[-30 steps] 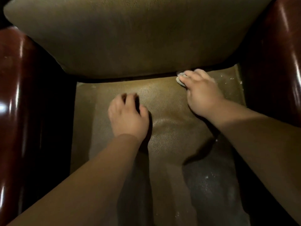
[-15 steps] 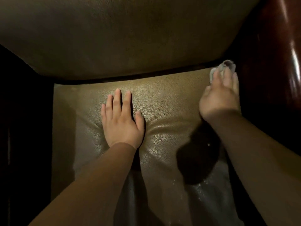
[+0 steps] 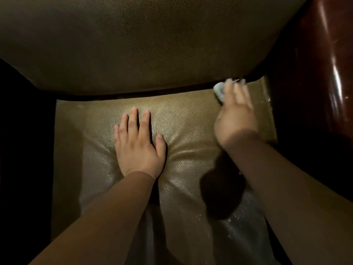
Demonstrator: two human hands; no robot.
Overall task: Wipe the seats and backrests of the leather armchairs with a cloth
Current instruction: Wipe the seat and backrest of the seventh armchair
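Observation:
The brown leather armchair seat (image 3: 191,121) fills the middle, and its backrest (image 3: 152,44) rises above it. My left hand (image 3: 139,146) lies flat on the seat's centre with straight fingers, denting the cushion. My right hand (image 3: 236,115), blurred by motion, presses a small pale grey cloth (image 3: 219,91) onto the seat's back right corner, just below the crease under the backrest. Its fingers look extended over the cloth, most of which is hidden beneath them.
A glossy dark red armrest (image 3: 324,73) walls in the right side, close to my right hand. The left side (image 3: 23,150) is in deep shadow. Wet streaks and pale specks (image 3: 238,222) mark the seat's front right.
My right hand slid the cloth to the seat's far back right corner, then a little way back left along the crease. My left hand went from curled to flat and has stayed pressed on the cushion.

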